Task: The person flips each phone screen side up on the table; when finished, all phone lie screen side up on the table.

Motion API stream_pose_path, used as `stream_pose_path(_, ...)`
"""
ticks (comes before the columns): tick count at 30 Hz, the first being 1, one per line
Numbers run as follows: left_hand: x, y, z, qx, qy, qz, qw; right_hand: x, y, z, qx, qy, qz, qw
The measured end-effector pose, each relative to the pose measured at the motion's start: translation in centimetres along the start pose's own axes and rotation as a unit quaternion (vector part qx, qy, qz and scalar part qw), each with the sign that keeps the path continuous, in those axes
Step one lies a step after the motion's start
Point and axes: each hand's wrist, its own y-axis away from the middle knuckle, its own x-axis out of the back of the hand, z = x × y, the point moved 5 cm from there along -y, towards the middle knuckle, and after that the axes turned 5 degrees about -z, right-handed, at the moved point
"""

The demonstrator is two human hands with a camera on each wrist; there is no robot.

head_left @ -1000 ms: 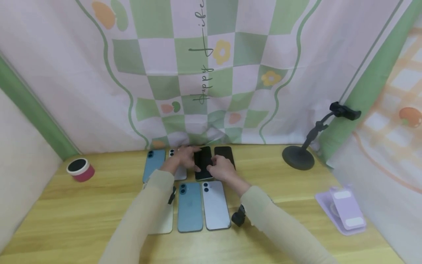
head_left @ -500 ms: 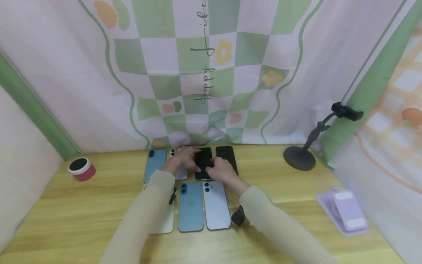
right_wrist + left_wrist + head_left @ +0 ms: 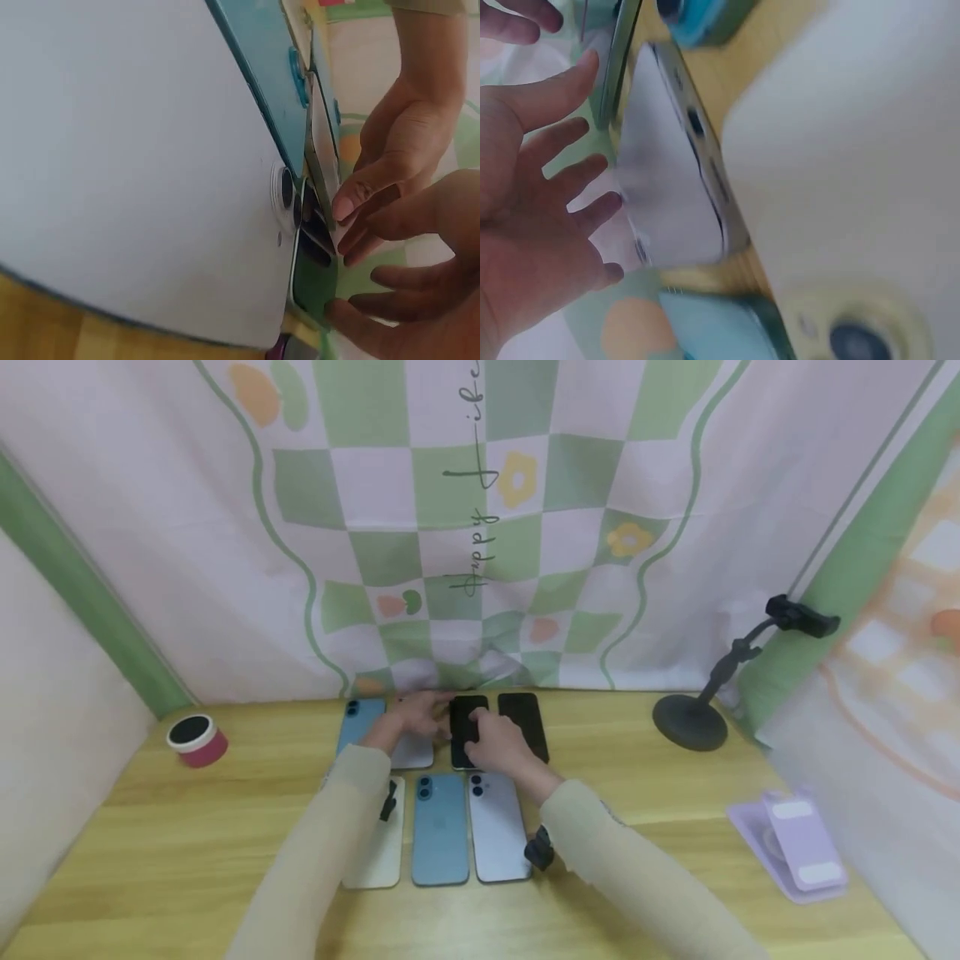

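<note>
Phone [image 3: 461, 725] is being reached on both long sides: spread left hand [image 3: 420, 714] beside it, spread right hand [image 3: 498, 745] nearer, over it.

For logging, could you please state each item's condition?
Left dark phone: faceup, unlit
Right dark phone: faceup, unlit
Rear blue phone: facedown
Rear white phone: facedown
Front cream phone: facedown
Front blue phone: facedown
Front white phone: facedown
Black stand: upright
Purple stand: fold unclear
Jar: upright
</note>
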Motion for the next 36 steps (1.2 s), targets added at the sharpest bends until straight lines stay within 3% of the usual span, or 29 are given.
stream_pose_path(3, 0.4, 0.5, -1.0, -0.011, 0.021, 0.008, 0.9997, -0.9, -0.3, -1.2, 0.068, 0.033, -0.016, 0.997)
stream_pose_path(6, 0.9, 1.0, -2.2, -0.015, 0.056, 0.013, 0.9983, -1.9, -0.4, -2.7, 0.137, 0.067, -0.038, 0.9876)
stream_pose_path(10, 1.2, 1.5, -3.7, -0.004, 0.079, 0.013, 0.9968, -3.0, -0.6, -4.2, 0.182, 0.112, -0.056, 0.9753)
stream_pose_path(15, 1.1, 1.9, -5.2, 0.039, 0.059, 0.012, 0.9974, -3.9, -1.1, -4.9, 0.183, 0.153, -0.06, 0.9693)
stream_pose_path(20, 1.1, 2.1, -5.7, 0.06, 0.042, 0.019, 0.9971, -4.3, -1.6, -5.1, 0.162, 0.155, -0.069, 0.9721)
stream_pose_path(25, 1.1, 2.2, -5.8, 0.056, 0.029, 0.028, 0.9976, -4.8, -2.2, -5.3, 0.158, 0.164, -0.066, 0.9716)
stream_pose_path(29, 1.1, 2.2, -5.7, 0.053, 0.03, 0.033, 0.9976, -5.1, -2.5, -5.4, 0.166, 0.193, -0.046, 0.966)
stream_pose_path(36, 1.3, 2.2, -5.9, 0.043, 0.044, 0.039, 0.9974, -5.6, -2.3, -5.9, 0.166, 0.231, -0.048, 0.9575)
